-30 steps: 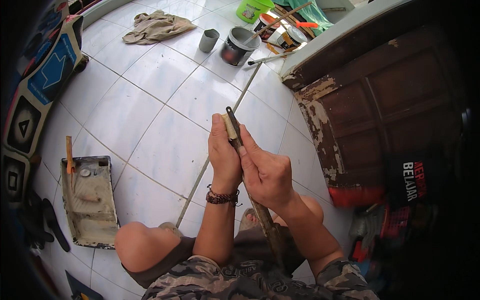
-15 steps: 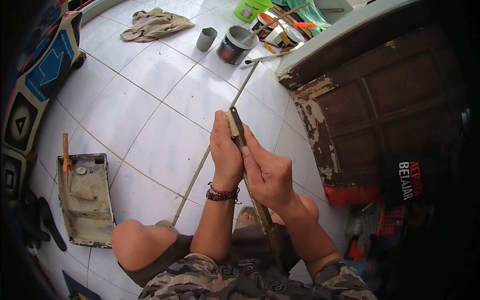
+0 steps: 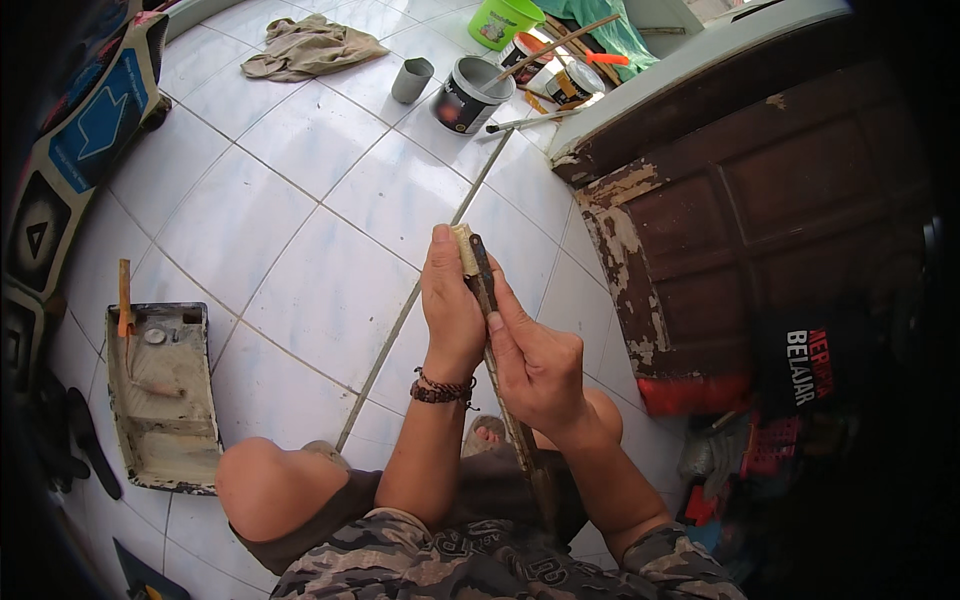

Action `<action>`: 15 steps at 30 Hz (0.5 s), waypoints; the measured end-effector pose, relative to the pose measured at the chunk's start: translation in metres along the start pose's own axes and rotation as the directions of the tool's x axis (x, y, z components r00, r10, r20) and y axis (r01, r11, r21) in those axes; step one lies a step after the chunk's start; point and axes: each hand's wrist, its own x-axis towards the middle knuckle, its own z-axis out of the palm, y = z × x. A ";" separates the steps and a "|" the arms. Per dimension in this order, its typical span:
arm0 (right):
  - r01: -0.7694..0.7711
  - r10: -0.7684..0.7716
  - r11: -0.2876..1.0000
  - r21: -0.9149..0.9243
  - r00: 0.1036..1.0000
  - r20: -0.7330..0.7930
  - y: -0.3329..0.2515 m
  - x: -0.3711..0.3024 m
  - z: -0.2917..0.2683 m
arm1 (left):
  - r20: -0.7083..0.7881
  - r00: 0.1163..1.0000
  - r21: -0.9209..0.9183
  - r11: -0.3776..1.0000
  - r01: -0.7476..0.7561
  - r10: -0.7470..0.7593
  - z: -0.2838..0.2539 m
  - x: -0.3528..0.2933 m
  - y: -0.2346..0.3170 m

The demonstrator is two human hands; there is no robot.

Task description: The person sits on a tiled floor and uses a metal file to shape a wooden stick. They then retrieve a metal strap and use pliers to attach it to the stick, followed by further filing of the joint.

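Observation:
My left hand (image 3: pixel 452 318), with a braided bracelet on its wrist, is closed round a pale cream, ridged piece (image 3: pixel 463 250) whose exact kind I cannot make out. Only its upper edge shows beyond the fingers. Pressed alongside it is a long, narrow dark bar (image 3: pixel 513 425) with a hole at its rounded far end. My right hand (image 3: pixel 537 365) grips this bar, thumb on top. Its worn, brownish length slants down between my knees, and the near end is lost in shadow over my lap. Both hands are close together, almost touching.
At left, a paint tray (image 3: pixel 213 390) holds a small roller (image 3: pixel 160 385). Ahead stand a paint bucket (image 3: pixel 462 112), a grey cup (image 3: pixel 411 80) and a green pail (image 3: pixel 490 28). A crumpled cloth (image 3: pixel 310 48) lies far left. A peeling brown door (image 3: pixel 690 250) stands at right.
Both hands keep their grip. The dark bar's far end has shifted slightly down and right against the cream piece. The whole view has moved a little.

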 end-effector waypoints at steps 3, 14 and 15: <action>-0.019 0.022 0.997 -0.070 0.999 0.031 -0.013 0.020 -0.003 | -0.063 0.996 0.043 0.998 -0.055 0.057 -0.001 -0.001 -0.002; 0.046 -0.045 0.999 0.011 0.999 -0.029 0.001 -0.018 0.002 | -0.071 0.997 0.020 0.999 -0.040 0.041 -0.001 -0.002 0.002; 0.045 -0.045 0.999 0.010 0.999 -0.003 0.003 -0.010 0.001 | -0.049 0.999 0.005 1.000 -0.015 0.015 0.001 -0.002 0.001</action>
